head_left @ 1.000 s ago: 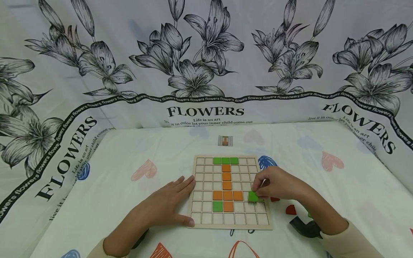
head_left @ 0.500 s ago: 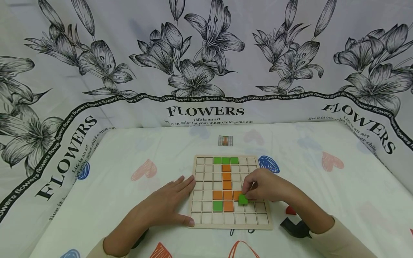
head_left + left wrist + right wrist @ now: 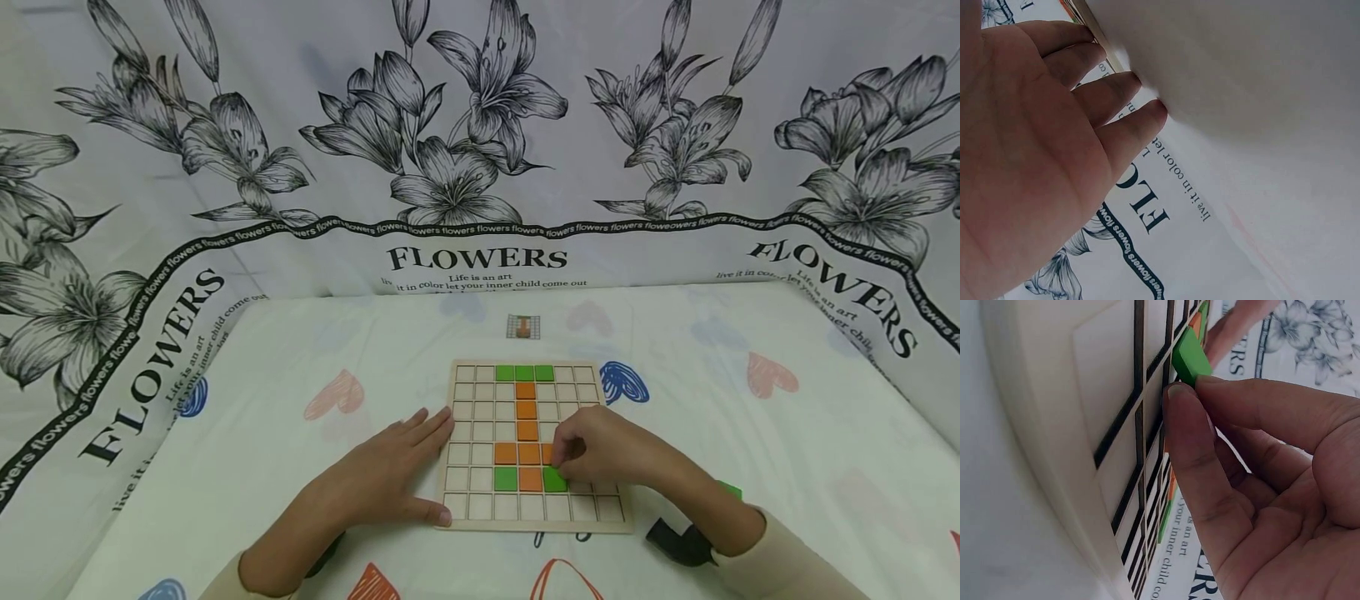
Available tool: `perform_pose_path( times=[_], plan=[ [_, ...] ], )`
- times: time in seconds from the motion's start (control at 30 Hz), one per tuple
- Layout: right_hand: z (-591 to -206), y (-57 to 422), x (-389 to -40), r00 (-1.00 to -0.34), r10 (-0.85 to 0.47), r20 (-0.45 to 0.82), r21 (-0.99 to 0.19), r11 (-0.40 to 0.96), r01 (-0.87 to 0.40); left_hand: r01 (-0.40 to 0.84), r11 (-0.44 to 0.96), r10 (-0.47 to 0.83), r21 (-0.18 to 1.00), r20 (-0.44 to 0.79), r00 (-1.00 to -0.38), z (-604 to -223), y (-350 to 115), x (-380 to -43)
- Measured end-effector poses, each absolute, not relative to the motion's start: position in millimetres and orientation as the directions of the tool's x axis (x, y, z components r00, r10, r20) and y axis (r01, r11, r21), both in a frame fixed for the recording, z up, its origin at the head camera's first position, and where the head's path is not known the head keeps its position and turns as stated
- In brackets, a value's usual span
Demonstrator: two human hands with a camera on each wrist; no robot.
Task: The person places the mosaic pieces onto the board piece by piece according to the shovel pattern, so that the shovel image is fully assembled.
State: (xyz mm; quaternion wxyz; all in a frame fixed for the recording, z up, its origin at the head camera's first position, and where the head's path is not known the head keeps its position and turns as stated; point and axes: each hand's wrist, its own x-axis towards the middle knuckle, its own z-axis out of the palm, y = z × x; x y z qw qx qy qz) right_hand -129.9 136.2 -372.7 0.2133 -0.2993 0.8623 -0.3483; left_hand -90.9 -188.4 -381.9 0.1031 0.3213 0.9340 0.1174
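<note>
A wooden grid board lies on the cloth, with orange and green square tiles in some cells. My right hand pinches a green square tile between thumb and index finger, at the cell just right of the lowest orange tile. The right wrist view shows that green tile tilted against the grid, gripped at its edge. Fingers spread, my left hand rests along the board's left side, fingertips and thumb touching its frame. Seen from the palm side in the left wrist view, the left hand holds nothing.
Behind the board lies a small card printed with a coloured grid pattern. A green piece shows partly behind my right forearm. A black strap-like object is by the right wrist. A flower-printed cloth hangs at the back.
My right hand has moved left and slightly nearer with the green tile, from the board's right side to the cell beside the lowest orange tile. My left hand has stayed in place.
</note>
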Motion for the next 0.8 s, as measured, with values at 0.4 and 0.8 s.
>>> perform_pose_path(
  times=[0.4,0.8],
  plan=[
    [-376,138,-128,-0.762,-0.637,-0.117,-0.675,0.614,-0.410,0.576,0.765,0.626,0.290,-0.118,-0.771,-383,-190,-91],
    [-369,188,-133,-0.873,-0.479,-0.091,-0.579,0.739,-0.345,0.573,0.767,0.624,0.288,-0.127,-0.771,-384,-189,-92]
  ],
)
